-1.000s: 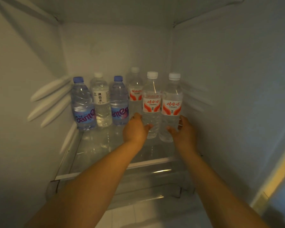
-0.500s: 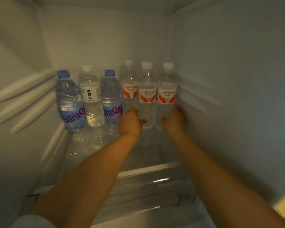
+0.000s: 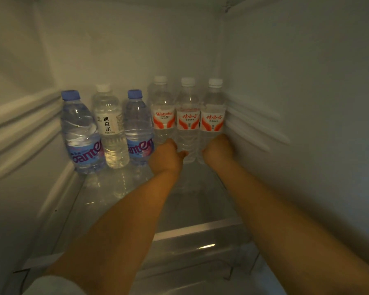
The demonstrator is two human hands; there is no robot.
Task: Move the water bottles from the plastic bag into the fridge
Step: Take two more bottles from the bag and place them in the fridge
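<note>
Bottles are standing upright in a row along the back edge of the glass shelf (image 3: 107, 209) inside the fridge (image 3: 307, 103). From the shelf's back left corner they are running: a blue-capped bottle (image 3: 81, 135), a white-capped bottle with black characters (image 3: 111, 128), a second blue-capped bottle (image 3: 139, 128), then three red-labelled bottles, the left one (image 3: 163, 116), the middle one (image 3: 188, 118) and the right one (image 3: 213, 116), which is sitting in the back right corner, just beside the side wall. Neighbours in the row are touching or nearly so. The left hand (image 3: 166, 158) is wrapping around the lower part of the middle red-labelled bottle, thumb curling across its front, fingers hidden behind. The right hand (image 3: 218, 150) is closing around the base of the right red-labelled bottle; its fingers are curling out of sight behind the bottle. Both forearms are reaching in over the shelf's front edge. A pale sleeve (image 3: 51, 286) is showing at the lower left.
</note>
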